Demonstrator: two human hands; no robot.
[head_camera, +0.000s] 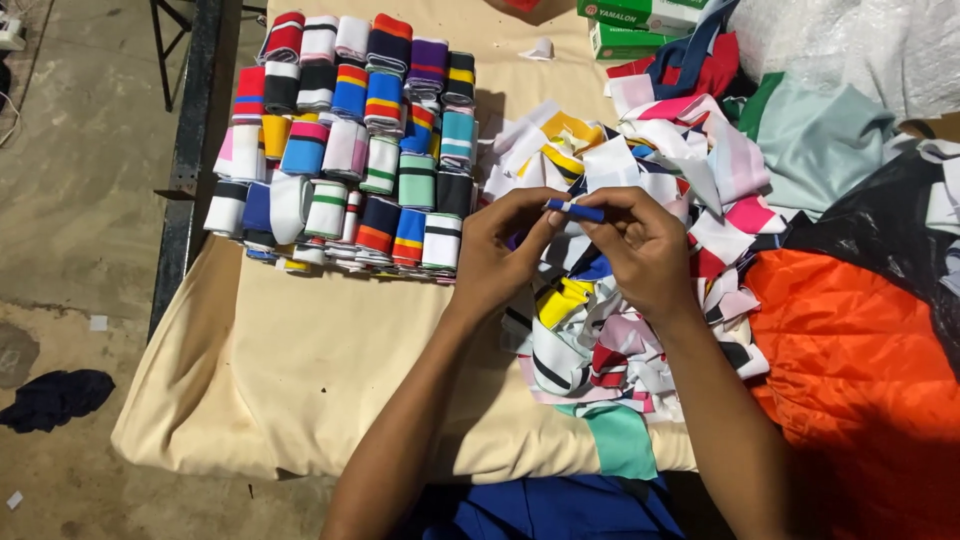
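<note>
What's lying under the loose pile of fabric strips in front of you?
The loose pile of strips rests on the cream cloth covering the table; a teal piece pokes out at the near edge. Both hands hold a blue strip above it. Anything deeper is covered.

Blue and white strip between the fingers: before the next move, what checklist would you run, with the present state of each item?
1. Blue and white strip pinched by both the left hand and right hand: ok.
2. Strip lifted clear of the loose pile of strips: ok.
3. Strip edges aligned: cannot tell, too small.
4. Rolled bundles packed in rows on the cream cloth: ok.
5. Bare cloth beside the rolls: ok.
</note>
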